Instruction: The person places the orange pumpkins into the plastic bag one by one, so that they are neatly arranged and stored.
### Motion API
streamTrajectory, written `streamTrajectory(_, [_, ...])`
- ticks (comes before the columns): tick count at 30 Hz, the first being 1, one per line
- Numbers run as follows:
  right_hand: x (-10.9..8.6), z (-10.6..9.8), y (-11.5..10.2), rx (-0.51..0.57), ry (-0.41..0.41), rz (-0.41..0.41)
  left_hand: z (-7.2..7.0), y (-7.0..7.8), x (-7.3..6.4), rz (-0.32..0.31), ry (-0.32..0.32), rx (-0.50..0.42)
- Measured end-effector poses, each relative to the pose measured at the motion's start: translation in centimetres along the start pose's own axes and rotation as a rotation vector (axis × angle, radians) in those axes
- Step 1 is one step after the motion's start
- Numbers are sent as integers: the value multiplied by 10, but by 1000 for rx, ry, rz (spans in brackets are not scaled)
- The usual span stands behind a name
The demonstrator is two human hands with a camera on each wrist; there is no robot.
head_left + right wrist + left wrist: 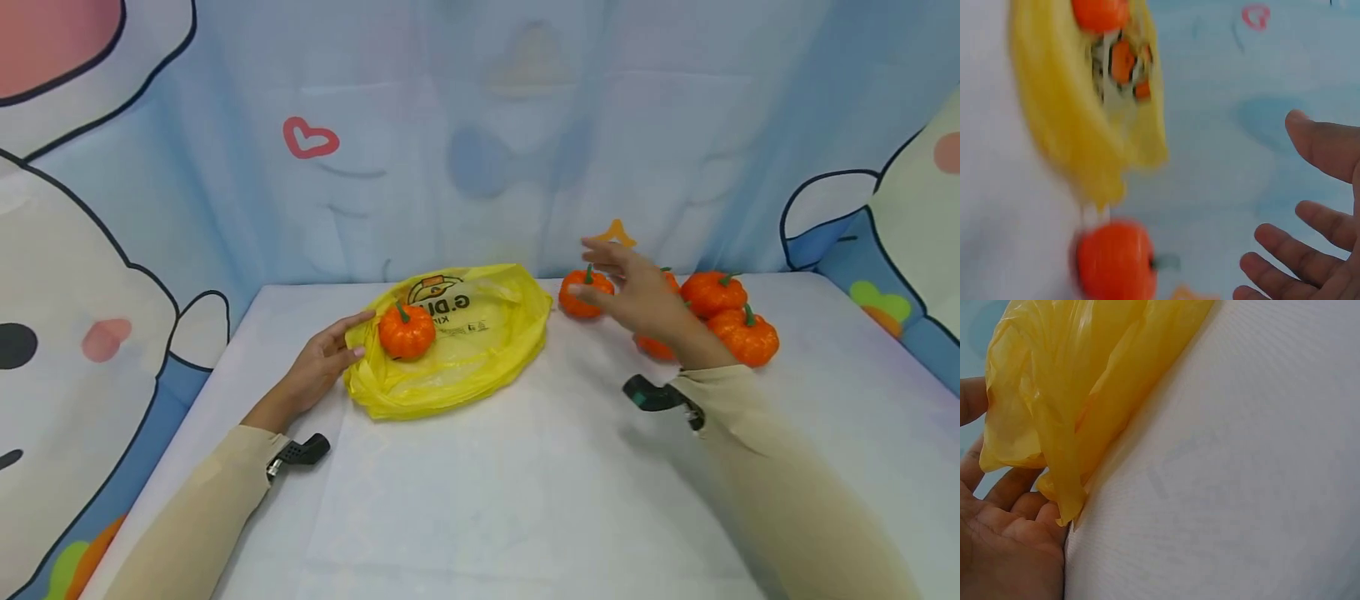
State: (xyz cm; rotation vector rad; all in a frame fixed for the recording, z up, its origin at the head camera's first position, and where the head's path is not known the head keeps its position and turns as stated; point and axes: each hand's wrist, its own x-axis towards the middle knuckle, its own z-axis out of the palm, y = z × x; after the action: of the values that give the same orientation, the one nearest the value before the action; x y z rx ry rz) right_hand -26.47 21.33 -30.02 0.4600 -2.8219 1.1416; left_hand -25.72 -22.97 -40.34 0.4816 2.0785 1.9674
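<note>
A yellow plastic bag [487, 358] lies spread on the table, with an orange toy pumpkin [406, 332] at its left part. My left hand [318, 367] is at the bag's left edge, fingers loosely extended and touching the plastic. In the left wrist view, crumpled bag film [1104, 381] covers part of the fingers. My right hand [637, 292] is raised with fingers spread and nothing in them. Near its thumb sits another pumpkin [579, 302], seen beneath the bag's end in the right wrist view.
Several more pumpkins [750, 337] cluster at the back right, some partly hidden behind my right hand and forearm. A light blue cartoon curtain [412, 200] hangs at the table's [480, 500] far edge and along both sides.
</note>
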Motion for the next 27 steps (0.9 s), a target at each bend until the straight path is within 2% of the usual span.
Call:
streamTrajectory(4, [-23,-36,39,-80,92,93,-1,-3,-2,-7,9,-7])
streamTrajectory(9, [-41,-54,77,-173,129,175,-3,-5,-3,-23,29,2])
streamTrajectory(14, [-47,-52,101,-234,140,211,-3,-6,-4,-27,26,18])
streamTrajectory(19, [-48,-43,118,-357,116,229,-2,-5,-5,-34,28,19])
streamTrajectory(23, [-50,-37,124,-448,104,239,0,-4,-4,-22,13,15])
streamTrajectory(27, [-52,-35,123,-492,102,233,1,-1,-2,-14,5,9])
